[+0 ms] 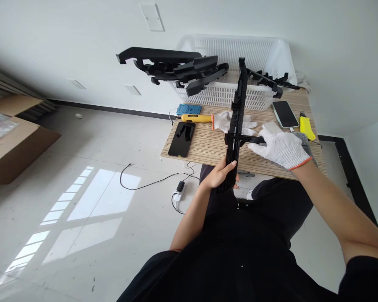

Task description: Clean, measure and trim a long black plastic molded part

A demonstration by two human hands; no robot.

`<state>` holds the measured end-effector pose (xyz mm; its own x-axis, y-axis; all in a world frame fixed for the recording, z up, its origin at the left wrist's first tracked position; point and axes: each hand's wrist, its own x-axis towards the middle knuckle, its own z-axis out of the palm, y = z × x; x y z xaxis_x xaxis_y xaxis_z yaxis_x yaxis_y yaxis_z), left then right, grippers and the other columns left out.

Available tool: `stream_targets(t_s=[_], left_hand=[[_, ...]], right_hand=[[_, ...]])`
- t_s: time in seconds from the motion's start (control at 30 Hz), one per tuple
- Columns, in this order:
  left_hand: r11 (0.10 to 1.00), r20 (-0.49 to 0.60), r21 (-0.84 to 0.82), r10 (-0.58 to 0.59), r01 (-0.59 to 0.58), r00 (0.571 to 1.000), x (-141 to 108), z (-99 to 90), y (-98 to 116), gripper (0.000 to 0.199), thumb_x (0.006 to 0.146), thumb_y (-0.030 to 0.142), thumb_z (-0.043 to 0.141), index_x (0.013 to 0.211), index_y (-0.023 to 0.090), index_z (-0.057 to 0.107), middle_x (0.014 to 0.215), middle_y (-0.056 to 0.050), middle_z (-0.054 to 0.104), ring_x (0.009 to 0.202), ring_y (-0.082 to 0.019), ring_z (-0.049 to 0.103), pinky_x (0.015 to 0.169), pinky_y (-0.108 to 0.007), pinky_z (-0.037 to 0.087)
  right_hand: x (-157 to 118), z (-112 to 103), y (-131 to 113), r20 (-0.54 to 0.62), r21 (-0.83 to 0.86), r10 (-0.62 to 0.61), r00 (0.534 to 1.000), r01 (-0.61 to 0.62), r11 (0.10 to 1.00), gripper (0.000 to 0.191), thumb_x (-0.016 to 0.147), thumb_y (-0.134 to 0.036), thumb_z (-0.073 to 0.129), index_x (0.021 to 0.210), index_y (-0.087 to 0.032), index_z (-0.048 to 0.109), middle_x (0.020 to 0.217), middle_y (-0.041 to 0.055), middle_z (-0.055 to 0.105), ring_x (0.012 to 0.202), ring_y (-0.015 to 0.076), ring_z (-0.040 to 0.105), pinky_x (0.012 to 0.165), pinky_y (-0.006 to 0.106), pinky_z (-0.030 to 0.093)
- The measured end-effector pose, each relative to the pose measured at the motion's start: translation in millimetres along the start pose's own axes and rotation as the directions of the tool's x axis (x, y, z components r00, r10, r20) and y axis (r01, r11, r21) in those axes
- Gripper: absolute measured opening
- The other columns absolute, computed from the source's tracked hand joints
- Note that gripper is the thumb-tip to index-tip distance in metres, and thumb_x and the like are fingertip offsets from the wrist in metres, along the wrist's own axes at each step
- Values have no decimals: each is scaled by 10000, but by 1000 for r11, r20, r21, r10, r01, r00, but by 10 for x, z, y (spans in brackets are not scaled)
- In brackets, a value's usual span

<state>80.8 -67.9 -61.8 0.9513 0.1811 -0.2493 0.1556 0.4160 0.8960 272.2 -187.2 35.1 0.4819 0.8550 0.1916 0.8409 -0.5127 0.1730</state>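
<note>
A long black plastic trim part (238, 109) stands lengthwise before me, with a short arm sticking out to its right. My left hand (222, 173), bare, is wrapped round its lower end. At the side arm's tip is my right hand (280, 147) in a white knitted glove with an orange cuff, its thumb and fingers closed about that tip. Behind the part, an empty white glove (220, 121) lies on the wood-grain table (204, 147). Part of a grey cloth (306, 144) shows beside my right hand.
More black plastic parts (173, 58) lie across a white basket (222, 97) and overhang its left side. On the table are a dark phone (182, 139), a pale-cased phone (285, 114), a yellow-handled tool (197, 118) and a blue slab (189, 109). Cables and a power adapter (180, 186) lie below.
</note>
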Motion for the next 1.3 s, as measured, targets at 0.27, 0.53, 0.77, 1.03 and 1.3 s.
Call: stream_targets(t_s=[0.27, 0.53, 0.77, 1.03, 1.3], left_hand=[[1000, -3, 11, 1, -1, 1000, -9, 8, 11, 466, 937, 623, 563, 1061, 232, 342, 672, 15, 692, 507, -218, 694, 473, -314, 574], [1000, 5, 23, 0, 0, 1000, -4, -9, 4, 496, 933, 628, 563, 1121, 227, 340, 680, 14, 692, 508, -221, 691, 479, -315, 564], [1000, 2, 12, 7, -7, 1000, 0, 0, 3, 492, 928, 628, 574, 1096, 230, 339, 674, 18, 690, 505, -217, 691, 476, -312, 566], [999, 27, -22, 37, -37, 999, 13, -6, -22, 450, 946, 620, 558, 1030, 240, 331, 667, 18, 687, 507, -212, 688, 472, -306, 560], [1000, -10, -26, -1, 1, 1000, -23, 35, 19, 526, 921, 622, 582, 1177, 213, 372, 691, 5, 690, 546, -205, 692, 507, -306, 569]], right_hand=[[-119, 49, -17, -107, 89, -44, 993, 53, 995, 474, 941, -498, 456, 1281, -237, 661, 1096, 121, 720, 879, 254, 652, 590, 309, 259], [-202, 18, -61, 45, -35, -133, 990, 135, 990, 510, 976, -409, 366, 1398, -240, 596, 774, 95, 736, 665, 239, 636, 561, 307, 166], [-212, 63, -18, 84, 31, -188, 979, 186, 982, 517, 995, -434, 326, 1258, -211, 710, 830, 127, 758, 662, 252, 639, 546, 315, 186], [-209, -23, 54, -183, 428, 214, 959, -118, 896, 510, 961, -512, 400, 1079, -169, 758, 787, 100, 721, 658, 208, 615, 614, 317, 410], [-28, 89, -525, 426, 674, 2, 905, -318, 667, 460, 869, -634, 551, 774, -216, 718, 702, 43, 698, 714, 229, 659, 626, 303, 435]])
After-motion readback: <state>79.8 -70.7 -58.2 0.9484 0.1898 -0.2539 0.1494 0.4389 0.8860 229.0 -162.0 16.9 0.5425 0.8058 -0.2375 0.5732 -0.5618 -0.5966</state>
